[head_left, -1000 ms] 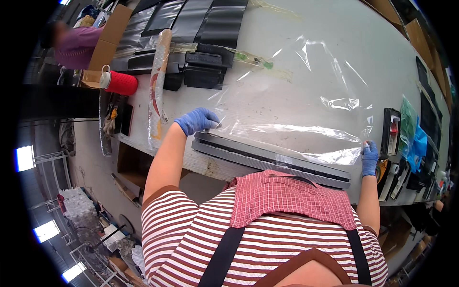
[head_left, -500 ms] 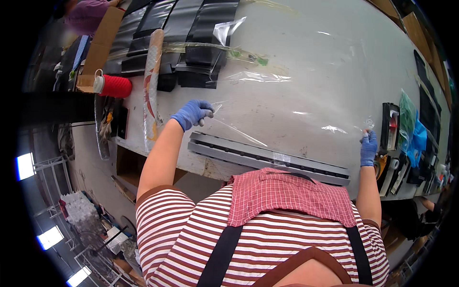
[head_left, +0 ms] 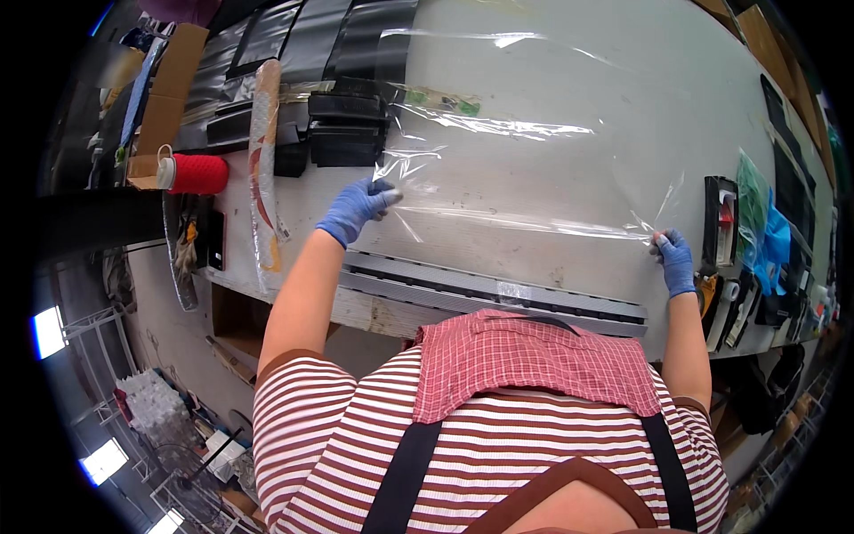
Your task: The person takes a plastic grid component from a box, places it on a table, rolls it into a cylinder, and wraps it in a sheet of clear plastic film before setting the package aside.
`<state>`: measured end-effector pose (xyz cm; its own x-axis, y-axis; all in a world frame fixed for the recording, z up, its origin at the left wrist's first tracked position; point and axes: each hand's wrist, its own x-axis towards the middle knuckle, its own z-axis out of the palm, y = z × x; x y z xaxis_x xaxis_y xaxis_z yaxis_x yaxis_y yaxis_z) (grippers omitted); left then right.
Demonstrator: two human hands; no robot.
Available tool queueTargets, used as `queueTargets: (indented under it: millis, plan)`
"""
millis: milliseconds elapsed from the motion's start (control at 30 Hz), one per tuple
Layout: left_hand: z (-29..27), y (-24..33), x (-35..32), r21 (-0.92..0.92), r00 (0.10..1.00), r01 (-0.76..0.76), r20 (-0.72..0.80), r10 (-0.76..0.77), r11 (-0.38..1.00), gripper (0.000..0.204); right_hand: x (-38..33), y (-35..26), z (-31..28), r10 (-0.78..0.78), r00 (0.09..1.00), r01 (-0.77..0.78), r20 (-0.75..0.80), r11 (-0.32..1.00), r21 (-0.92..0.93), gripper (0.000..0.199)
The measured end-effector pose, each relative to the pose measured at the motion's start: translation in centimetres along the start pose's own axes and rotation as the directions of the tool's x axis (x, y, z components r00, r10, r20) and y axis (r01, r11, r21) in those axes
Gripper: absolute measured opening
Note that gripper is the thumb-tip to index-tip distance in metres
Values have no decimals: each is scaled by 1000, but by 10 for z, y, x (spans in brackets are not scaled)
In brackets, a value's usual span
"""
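A sheet of clear plastic film point(head_left: 525, 221) stretches between my two gloved hands above the table. My left hand point(head_left: 358, 209), in a blue glove, pinches its left corner, where the film bunches up. On the other side my right hand point(head_left: 673, 260), also in a blue glove, grips the right corner between thumb and fingers. The film's far part spreads away over the tabletop. Between my arms, along the near table edge, lies a long grey slotted metal bar point(head_left: 445, 283) with a piece of clear tape point(head_left: 513, 292) across it.
Black plastic sheets point(head_left: 351, 44) and a bubble-wrapped roll point(head_left: 264, 151) lie at the left, beside a red spool of cord point(head_left: 197, 173) and a cardboard box point(head_left: 171, 89). At the right are a black tray point(head_left: 720, 218), a tape roll point(head_left: 707, 294) and blue plastic point(head_left: 772, 245).
The film's near edge now spans taut between my hands, farther from the metal bar. My right hand has moved slightly inward and away from me; the left stays nearly in place.
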<state>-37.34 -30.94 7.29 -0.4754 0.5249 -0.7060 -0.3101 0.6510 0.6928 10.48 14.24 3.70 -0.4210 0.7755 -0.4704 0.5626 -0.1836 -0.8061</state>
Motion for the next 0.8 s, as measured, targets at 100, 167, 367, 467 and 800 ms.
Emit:
queueTargets:
  millis: [100,167,367,467,800]
  plan:
    - [1,-11,2,308,992,-121,22,120,944,45,4,3,4,-79,996,79,-32,997,-24,13]
    - [-1,-19,2,129,988,-152,58,145,980,48,8,8,6,-121,990,120,-66,993,-20,13]
    - [-9,6,-7,711,956,-249,71,286,657,36,-12,-20,8,38,995,-36,-90,999,25,16]
    - [-20,-14,-3,748,962,-207,39,270,631,28,-14,-35,3,-39,969,24,243,998,66,47]
    - [-35,-13,-13,82,988,150,17,-152,985,12,-21,-53,-21,279,888,-74,366,871,-486,26]
